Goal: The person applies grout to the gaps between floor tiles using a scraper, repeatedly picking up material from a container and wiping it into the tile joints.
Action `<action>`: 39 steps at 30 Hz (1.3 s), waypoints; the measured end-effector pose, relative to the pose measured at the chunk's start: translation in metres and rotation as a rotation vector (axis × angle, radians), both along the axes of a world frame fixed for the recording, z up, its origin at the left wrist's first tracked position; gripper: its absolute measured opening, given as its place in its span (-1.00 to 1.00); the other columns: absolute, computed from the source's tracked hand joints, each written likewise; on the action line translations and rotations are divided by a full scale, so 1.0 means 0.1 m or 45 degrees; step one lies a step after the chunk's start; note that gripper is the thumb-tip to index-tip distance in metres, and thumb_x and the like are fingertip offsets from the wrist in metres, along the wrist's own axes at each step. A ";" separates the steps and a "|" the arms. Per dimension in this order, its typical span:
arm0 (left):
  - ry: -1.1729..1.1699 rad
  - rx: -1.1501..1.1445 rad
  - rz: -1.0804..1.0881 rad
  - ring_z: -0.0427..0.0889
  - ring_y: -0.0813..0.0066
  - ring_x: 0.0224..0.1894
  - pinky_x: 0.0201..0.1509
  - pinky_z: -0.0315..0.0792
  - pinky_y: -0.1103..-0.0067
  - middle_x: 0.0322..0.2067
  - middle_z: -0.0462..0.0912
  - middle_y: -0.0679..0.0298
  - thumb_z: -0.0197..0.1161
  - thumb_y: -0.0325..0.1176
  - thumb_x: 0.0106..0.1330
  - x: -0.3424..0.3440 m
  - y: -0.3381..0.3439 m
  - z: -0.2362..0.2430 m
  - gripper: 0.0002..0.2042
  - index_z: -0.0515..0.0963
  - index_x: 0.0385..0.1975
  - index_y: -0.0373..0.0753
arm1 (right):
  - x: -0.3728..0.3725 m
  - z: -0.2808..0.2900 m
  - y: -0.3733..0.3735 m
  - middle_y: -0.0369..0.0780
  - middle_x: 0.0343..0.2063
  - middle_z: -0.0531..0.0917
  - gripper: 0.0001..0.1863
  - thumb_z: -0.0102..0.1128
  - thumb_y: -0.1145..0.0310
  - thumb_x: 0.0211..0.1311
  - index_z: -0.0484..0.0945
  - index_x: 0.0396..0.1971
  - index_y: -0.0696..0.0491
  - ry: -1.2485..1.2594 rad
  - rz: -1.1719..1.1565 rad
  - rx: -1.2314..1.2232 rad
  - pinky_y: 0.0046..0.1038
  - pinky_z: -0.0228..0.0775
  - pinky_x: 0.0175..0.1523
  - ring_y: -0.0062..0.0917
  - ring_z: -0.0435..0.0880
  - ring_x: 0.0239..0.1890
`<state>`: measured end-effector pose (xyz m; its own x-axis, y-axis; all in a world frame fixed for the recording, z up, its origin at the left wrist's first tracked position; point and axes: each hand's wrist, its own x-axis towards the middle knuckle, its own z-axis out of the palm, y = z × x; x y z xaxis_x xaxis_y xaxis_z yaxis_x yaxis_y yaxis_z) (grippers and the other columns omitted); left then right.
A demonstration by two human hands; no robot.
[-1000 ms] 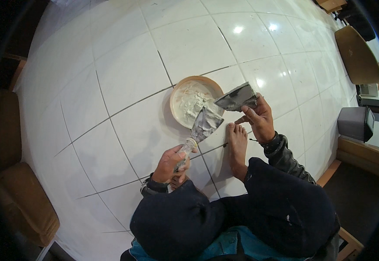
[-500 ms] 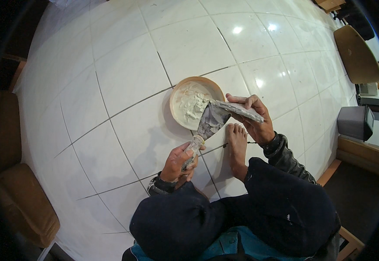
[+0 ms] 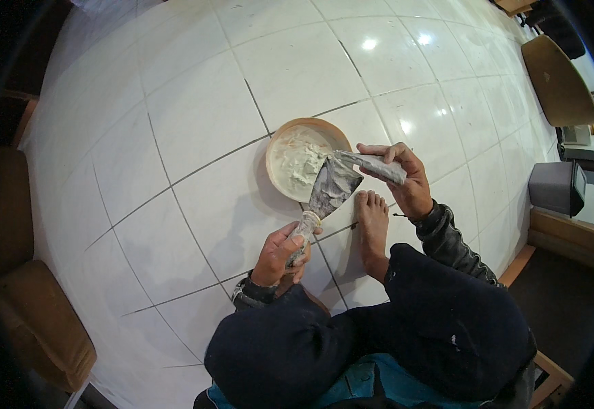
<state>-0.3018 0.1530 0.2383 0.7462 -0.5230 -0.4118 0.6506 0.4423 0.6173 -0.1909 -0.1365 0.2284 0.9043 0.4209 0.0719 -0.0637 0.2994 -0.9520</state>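
My left hand (image 3: 278, 256) is closed around the pale handle of a putty knife (image 3: 334, 187). Its wide blade, smeared with grey-white paste, points up and right beside the bowl. In my right hand (image 3: 408, 178), fingers and thumb grip a flat, paste-coated grey scraper (image 3: 381, 167). That scraper's narrow end meets the upper part of the knife blade, over the bowl's right rim. The round, shallow bowl (image 3: 271, 174) has a tan rim and stands on the floor. White paste (image 3: 300, 162) lies in a lumpy heap inside it.
White floor tiles (image 3: 195, 102) with dark joints surround the bowl. My bare foot (image 3: 373, 228) rests just below the right hand. A brown cushioned seat (image 3: 41, 320) stands at the left, a grey bin (image 3: 553, 189) and a brown board-like piece (image 3: 557, 85) at the right.
My right hand has tilted the flat scraper, so it now appears narrower against the knife blade. The left hand and the putty knife stay almost where they were.
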 end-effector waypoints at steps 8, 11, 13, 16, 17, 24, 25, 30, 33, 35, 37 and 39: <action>0.034 0.010 0.003 0.20 0.74 -0.77 -0.71 0.32 0.72 -0.64 0.34 0.39 -0.02 -0.20 0.44 -0.01 0.09 0.03 -0.58 0.38 0.11 -0.43 | 0.00 0.09 -0.01 -0.19 -0.19 0.62 -0.61 0.15 0.47 0.28 0.38 0.09 0.20 0.453 -0.342 -0.124 -0.47 0.60 -0.29 -0.57 0.64 -0.26; 0.025 0.005 -0.011 0.23 0.73 -0.78 -0.72 0.31 0.71 -0.64 0.34 0.38 -0.04 -0.22 0.45 -0.01 0.11 0.00 -0.59 0.38 0.11 -0.43 | 0.00 0.12 0.06 -0.23 -0.32 0.65 -0.58 0.21 0.44 0.28 0.40 0.10 0.25 0.377 -0.386 -0.244 -0.56 0.55 -0.39 -0.63 0.63 -0.36; 0.043 0.030 -0.021 0.23 0.73 -0.78 -0.72 0.32 0.71 -0.64 0.34 0.38 -0.05 -0.22 0.46 0.00 0.09 0.02 -0.60 0.39 0.11 -0.42 | -0.02 0.13 0.08 -0.25 -0.35 0.66 -0.56 0.23 0.42 0.28 0.40 0.10 0.27 0.316 -0.350 -0.325 -0.57 0.54 -0.39 -0.65 0.62 -0.39; 0.064 0.050 -0.043 0.24 0.73 -0.78 -0.71 0.34 0.73 -0.63 0.34 0.39 -0.06 -0.22 0.48 0.02 0.07 0.01 -0.61 0.40 0.11 -0.40 | -0.05 0.15 0.14 -0.25 -0.38 0.68 -0.53 0.25 0.39 0.29 0.41 0.13 0.26 0.221 -0.355 -0.370 -0.60 0.51 -0.39 -0.69 0.60 -0.40; 0.072 0.047 -0.054 0.24 0.74 -0.77 -0.71 0.36 0.74 -0.63 0.34 0.39 -0.06 -0.22 0.49 0.03 0.06 0.00 -0.62 0.41 0.11 -0.39 | -0.04 0.17 0.16 -0.22 -0.34 0.70 -0.52 0.25 0.38 0.29 0.41 0.14 0.25 0.164 -0.342 -0.398 -0.61 0.50 -0.39 -0.69 0.61 -0.38; 0.077 0.114 -0.061 0.25 0.76 -0.76 -0.71 0.37 0.75 -0.63 0.33 0.40 -0.05 -0.20 0.50 0.07 0.03 0.02 -0.63 0.42 0.12 -0.34 | -0.11 0.32 0.27 -0.10 -0.18 0.70 -0.50 0.25 0.36 0.28 0.40 0.16 0.26 -0.038 -0.272 -0.691 -0.59 0.48 -0.35 -0.64 0.63 -0.30; 0.082 0.117 -0.063 0.24 0.76 -0.76 -0.71 0.36 0.75 -0.63 0.33 0.40 -0.05 -0.20 0.50 0.07 0.05 0.02 -0.63 0.42 0.12 -0.34 | -0.12 0.35 0.26 -0.09 -0.15 0.70 -0.51 0.24 0.47 0.23 0.43 0.18 0.16 -0.051 -0.230 -0.806 -0.54 0.50 -0.33 -0.58 0.65 -0.29; 0.108 -0.024 -0.023 0.24 0.76 -0.77 -0.72 0.34 0.75 -0.63 0.33 0.40 -0.05 -0.19 0.50 0.09 0.08 0.08 -0.62 0.41 0.12 -0.34 | -0.16 0.33 0.24 -0.15 -0.02 0.68 -0.47 0.24 0.61 0.10 0.53 0.14 0.02 -0.402 -0.163 -0.997 -0.47 0.53 -0.23 -0.39 0.68 -0.27; 0.079 0.062 -0.087 0.23 0.75 -0.77 -0.72 0.33 0.74 -0.63 0.33 0.40 -0.04 -0.19 0.50 0.11 0.10 0.08 -0.62 0.41 0.12 -0.35 | -0.06 0.24 0.09 -0.32 0.00 0.67 -0.33 0.24 0.65 0.02 0.51 0.17 -0.21 -0.868 -0.101 -1.222 -0.47 0.59 -0.25 -0.47 0.62 -0.26; 0.113 0.072 -0.101 0.21 0.75 -0.77 -0.72 0.32 0.74 -0.63 0.32 0.40 -0.04 -0.19 0.49 0.09 0.09 0.06 -0.62 0.40 0.12 -0.36 | -0.03 0.24 0.04 -0.46 0.04 0.64 -0.31 0.29 0.59 -0.07 0.53 0.14 -0.30 -1.037 -0.039 -1.389 -0.47 0.63 -0.20 -0.47 0.59 -0.21; 0.129 0.110 -0.094 0.21 0.76 -0.77 -0.72 0.32 0.74 -0.64 0.32 0.41 -0.04 -0.19 0.49 0.08 0.08 0.08 -0.62 0.41 0.11 -0.36 | 0.03 0.18 -0.02 -0.47 0.06 0.63 -0.33 0.30 0.55 -0.07 0.54 0.12 -0.32 -1.076 -0.024 -1.444 -0.49 0.63 -0.19 -0.48 0.59 -0.21; 0.130 0.148 -0.090 0.21 0.76 -0.77 -0.72 0.32 0.74 -0.64 0.32 0.41 -0.03 -0.19 0.49 0.04 0.08 0.06 -0.62 0.41 0.11 -0.35 | 0.07 0.16 -0.07 -0.46 0.07 0.62 -0.39 0.32 0.49 -0.07 0.58 0.07 -0.29 -1.181 -0.021 -1.521 -0.51 0.63 -0.18 -0.51 0.59 -0.18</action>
<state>-0.2981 0.1613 0.2447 0.6602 -0.5173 -0.5445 0.7398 0.3223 0.5906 -0.1841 -0.1440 0.2445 0.7372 0.6332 0.2357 0.6736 -0.6617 -0.3293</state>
